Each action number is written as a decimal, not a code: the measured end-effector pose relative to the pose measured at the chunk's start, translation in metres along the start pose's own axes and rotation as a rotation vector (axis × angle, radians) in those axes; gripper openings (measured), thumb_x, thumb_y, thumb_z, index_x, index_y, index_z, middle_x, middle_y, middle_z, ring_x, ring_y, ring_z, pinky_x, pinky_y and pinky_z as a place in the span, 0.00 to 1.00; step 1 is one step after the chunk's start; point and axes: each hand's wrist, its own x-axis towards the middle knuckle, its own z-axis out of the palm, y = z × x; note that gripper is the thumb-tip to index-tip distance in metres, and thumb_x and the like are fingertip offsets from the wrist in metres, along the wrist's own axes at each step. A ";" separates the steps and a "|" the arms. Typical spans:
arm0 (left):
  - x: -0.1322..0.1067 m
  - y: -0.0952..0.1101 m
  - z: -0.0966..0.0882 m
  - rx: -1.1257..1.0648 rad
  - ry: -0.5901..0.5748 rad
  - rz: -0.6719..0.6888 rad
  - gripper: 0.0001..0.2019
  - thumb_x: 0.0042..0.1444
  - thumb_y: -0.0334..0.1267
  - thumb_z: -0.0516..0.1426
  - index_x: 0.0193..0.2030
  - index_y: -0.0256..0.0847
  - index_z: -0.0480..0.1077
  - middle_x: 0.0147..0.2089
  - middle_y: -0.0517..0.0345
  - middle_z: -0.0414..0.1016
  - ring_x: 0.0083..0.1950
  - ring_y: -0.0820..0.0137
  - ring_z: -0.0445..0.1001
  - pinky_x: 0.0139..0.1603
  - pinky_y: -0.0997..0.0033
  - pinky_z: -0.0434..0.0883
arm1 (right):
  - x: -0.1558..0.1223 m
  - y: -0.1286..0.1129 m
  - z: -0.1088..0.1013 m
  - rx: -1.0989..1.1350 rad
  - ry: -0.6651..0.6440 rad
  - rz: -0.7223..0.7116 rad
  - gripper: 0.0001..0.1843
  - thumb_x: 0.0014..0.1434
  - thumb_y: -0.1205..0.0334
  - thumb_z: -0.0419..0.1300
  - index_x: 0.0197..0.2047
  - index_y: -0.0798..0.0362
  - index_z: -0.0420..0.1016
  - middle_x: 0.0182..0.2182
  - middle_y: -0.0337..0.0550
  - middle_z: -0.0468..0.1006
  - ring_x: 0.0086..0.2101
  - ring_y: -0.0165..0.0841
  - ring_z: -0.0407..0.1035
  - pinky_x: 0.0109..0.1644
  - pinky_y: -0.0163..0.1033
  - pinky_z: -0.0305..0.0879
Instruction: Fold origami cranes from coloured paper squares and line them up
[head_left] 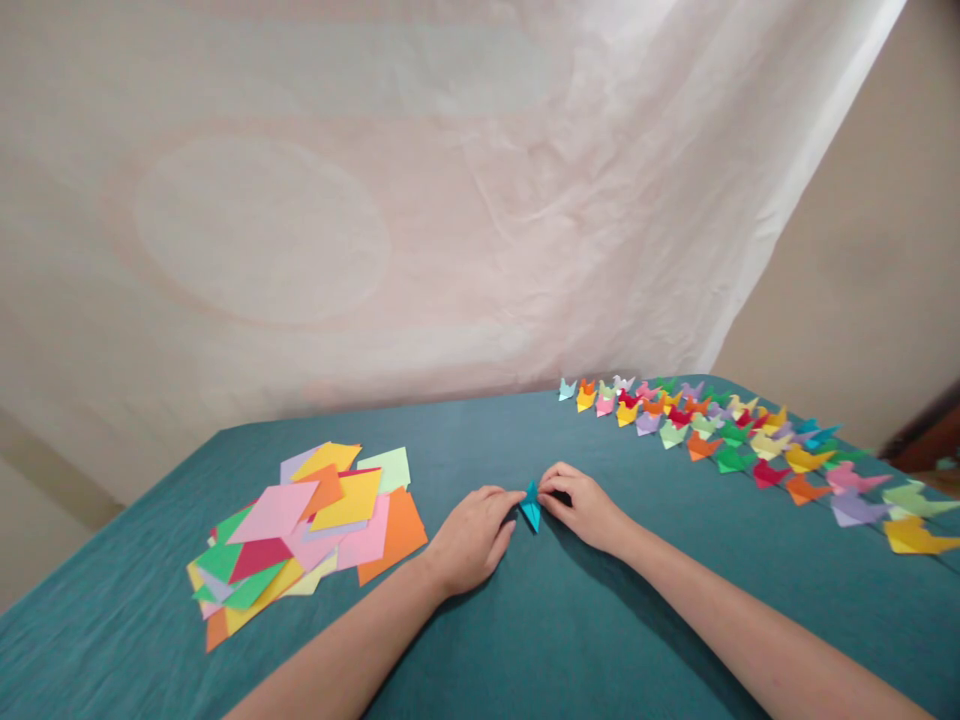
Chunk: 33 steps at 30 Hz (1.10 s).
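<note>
A small piece of folded blue paper [532,510] lies on the green tablecloth between my hands, narrowing to a point toward me. My left hand [474,535] rests at its left side, with the fingertips closed on its upper left edge. From the right, my right hand [581,505] pinches its upper right side between thumb and forefinger. The fingertips cover part of the paper's edges, so its upper folds are only partly visible.
To the left lies a loose pile of coloured paper squares [330,530]. Rows of small folded paper birds [768,472] in many colours stand along the right side. A pale hanging sheet [420,220] closes off the table's far edge.
</note>
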 end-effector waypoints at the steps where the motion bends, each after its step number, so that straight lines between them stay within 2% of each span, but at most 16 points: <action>1: 0.000 0.000 -0.001 -0.007 0.004 0.011 0.19 0.61 0.32 0.47 0.59 0.40 0.57 0.54 0.52 0.66 0.56 0.66 0.62 0.59 0.61 0.61 | 0.000 -0.001 0.000 0.001 0.009 0.011 0.07 0.58 0.67 0.55 0.30 0.53 0.73 0.33 0.42 0.71 0.35 0.32 0.67 0.42 0.38 0.63; 12: 0.002 -0.001 0.001 0.081 0.003 0.064 0.16 0.62 0.37 0.47 0.56 0.44 0.64 0.55 0.51 0.66 0.58 0.63 0.59 0.59 0.56 0.60 | 0.003 0.000 0.005 -0.052 0.034 0.039 0.08 0.58 0.66 0.54 0.29 0.52 0.72 0.31 0.41 0.71 0.34 0.32 0.66 0.41 0.38 0.62; 22: 0.001 -0.002 0.001 0.111 0.003 0.054 0.16 0.62 0.37 0.47 0.56 0.45 0.65 0.56 0.51 0.64 0.60 0.62 0.58 0.60 0.54 0.59 | 0.002 -0.005 0.010 -0.162 0.065 0.089 0.08 0.58 0.65 0.54 0.29 0.53 0.72 0.31 0.42 0.70 0.35 0.33 0.65 0.42 0.39 0.61; 33: 0.002 0.004 -0.003 0.210 -0.016 0.065 0.16 0.62 0.38 0.48 0.55 0.44 0.65 0.64 0.54 0.56 0.63 0.59 0.52 0.62 0.52 0.56 | 0.002 -0.005 0.013 -0.286 0.080 0.114 0.07 0.58 0.63 0.55 0.29 0.53 0.68 0.31 0.42 0.68 0.34 0.33 0.64 0.40 0.39 0.60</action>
